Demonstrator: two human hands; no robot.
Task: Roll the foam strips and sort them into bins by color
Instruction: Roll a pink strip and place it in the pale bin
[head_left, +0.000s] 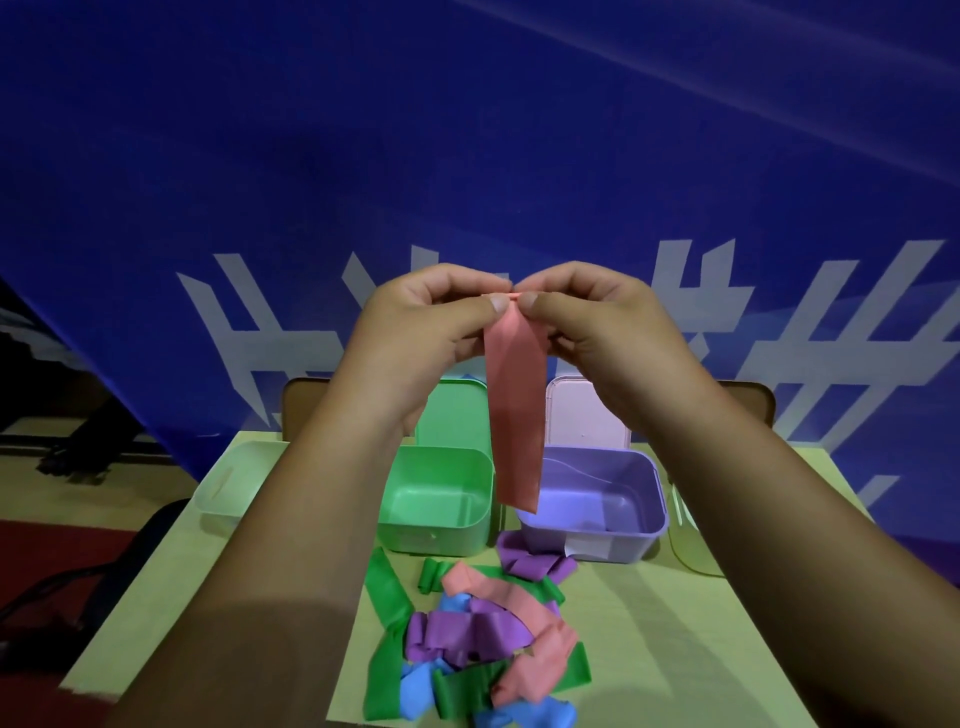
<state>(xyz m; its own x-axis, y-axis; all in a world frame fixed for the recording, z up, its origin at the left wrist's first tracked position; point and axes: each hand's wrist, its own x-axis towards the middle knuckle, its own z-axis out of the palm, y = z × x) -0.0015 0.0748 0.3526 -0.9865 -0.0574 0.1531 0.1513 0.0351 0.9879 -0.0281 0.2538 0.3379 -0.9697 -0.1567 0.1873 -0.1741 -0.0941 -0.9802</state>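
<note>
1. Pinching the top end of one pink strip (517, 415), the left hand (415, 322) and right hand (597, 322) meet thumb to thumb, raised above the desk (649, 649).
2. It hangs straight down, long axis upright, equally near both hands; rolling likely starts at the pinched end.
3. Three bins show plainly: pale bin (228, 483), green bin (436, 535), purple bin (587, 545). The pile (467, 634) of strips is too tangled to count.

Pink foam strip (516, 415) hangs vertical, top end folded over. Loose strip pile (467, 631), four colours, lies before green bin (431, 538) and purple bin (626, 545).
</note>
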